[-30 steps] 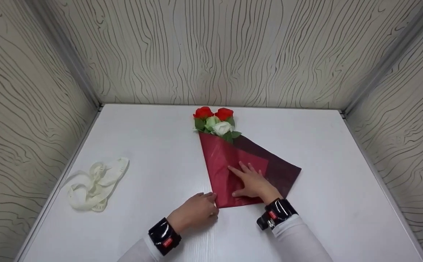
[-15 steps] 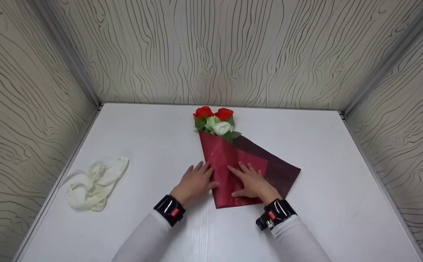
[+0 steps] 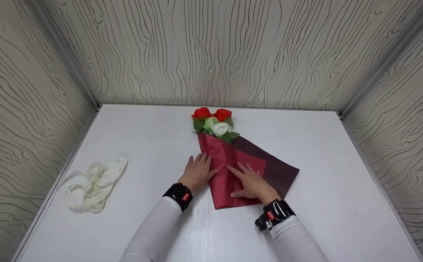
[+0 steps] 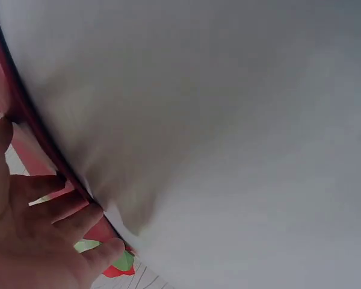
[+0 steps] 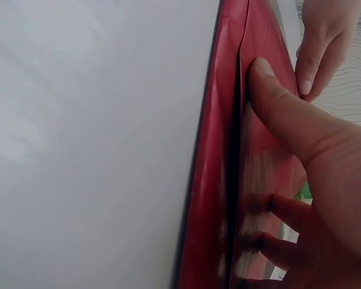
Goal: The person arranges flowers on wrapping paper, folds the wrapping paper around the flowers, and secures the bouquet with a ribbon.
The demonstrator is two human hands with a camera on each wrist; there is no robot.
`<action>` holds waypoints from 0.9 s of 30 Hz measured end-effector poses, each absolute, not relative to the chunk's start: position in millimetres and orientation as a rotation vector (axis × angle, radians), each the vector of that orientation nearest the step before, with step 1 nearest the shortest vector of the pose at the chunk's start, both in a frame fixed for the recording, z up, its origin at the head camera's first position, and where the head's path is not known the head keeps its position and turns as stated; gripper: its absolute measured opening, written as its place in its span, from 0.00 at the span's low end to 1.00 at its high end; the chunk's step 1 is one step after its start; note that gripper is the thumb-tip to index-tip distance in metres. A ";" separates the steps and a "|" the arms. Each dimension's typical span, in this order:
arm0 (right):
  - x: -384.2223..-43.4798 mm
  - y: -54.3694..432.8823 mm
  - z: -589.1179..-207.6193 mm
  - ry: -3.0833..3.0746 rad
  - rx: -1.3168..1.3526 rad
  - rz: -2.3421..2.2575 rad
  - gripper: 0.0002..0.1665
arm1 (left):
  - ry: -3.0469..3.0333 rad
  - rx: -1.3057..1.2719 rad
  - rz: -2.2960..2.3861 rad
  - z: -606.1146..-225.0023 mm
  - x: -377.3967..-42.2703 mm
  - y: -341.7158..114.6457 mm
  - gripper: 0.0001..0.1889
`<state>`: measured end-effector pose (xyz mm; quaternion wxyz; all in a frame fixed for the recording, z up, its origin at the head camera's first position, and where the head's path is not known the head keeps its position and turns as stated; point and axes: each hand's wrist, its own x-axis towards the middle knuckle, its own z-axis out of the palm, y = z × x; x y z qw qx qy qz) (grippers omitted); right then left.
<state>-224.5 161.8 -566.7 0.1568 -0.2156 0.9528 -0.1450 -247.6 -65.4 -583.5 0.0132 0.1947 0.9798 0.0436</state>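
A bouquet of red roses (image 3: 201, 113) and a white rose (image 3: 221, 128) lies with its stems inside wrapping paper (image 3: 221, 198), red on the folded side and dark maroon on the other. My left hand (image 3: 196, 172) rests at the paper's left edge, fingers stretched along it and thumb over the red sheet. In the left wrist view its fingertips (image 4: 93, 212) touch that edge. Fingers spread, my right hand (image 3: 252, 185) presses on the folded red paper right of the middle. In the right wrist view the thumb (image 5: 277, 96) of that hand lies on the red layer.
A loosely heaped cream ribbon (image 3: 96, 187) lies on the left of the white table (image 3: 324, 218). Patterned panels (image 3: 211, 54) enclose the table at the back and both sides.
My left hand has moved up from the paper's bottom corner to its left edge, straightening its fingers. My right hand stays on the paper. The red fold's left edge now looks pushed inward.
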 end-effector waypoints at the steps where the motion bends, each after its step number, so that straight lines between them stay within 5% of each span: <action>1: -224.5 161.8 -566.9 2.727 -0.618 -0.416 0.55 | 3.059 0.604 0.120 -583.8 -244.8 -64.8 0.36; 27: -226.3 162.0 -569.7 2.732 -0.617 -0.426 0.55 | 3.024 0.857 -0.285 -586.3 -150.5 -59.8 0.40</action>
